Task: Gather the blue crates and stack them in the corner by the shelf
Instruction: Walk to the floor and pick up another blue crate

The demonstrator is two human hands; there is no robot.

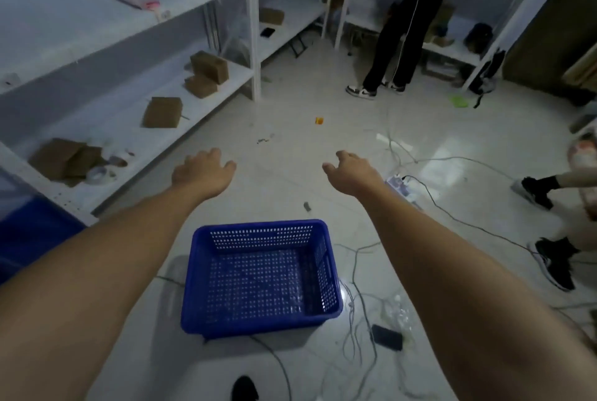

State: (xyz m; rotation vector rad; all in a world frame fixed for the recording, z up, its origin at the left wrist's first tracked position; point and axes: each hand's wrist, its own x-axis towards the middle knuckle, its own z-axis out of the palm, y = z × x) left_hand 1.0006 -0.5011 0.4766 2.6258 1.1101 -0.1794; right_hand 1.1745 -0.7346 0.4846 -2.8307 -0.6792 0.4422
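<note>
A blue perforated crate [261,274] sits empty and upright on the pale floor directly below me. Both arms stretch forward above it. My left hand [202,171] hovers past the crate's far left corner, fingers loosely curled, holding nothing. My right hand [350,171] hovers past the far right corner, fingers spread, also empty. Neither hand touches the crate. More blue plastic [29,236] shows at the left edge beside the white shelf [135,142].
Cardboard boxes [163,112] and tape rolls lie on the low shelf at left. Cables [358,313], a power strip [400,186] and a dark phone [386,337] litter the floor to the right. One person [407,29] stands at the back; another's feet [549,258] are at right.
</note>
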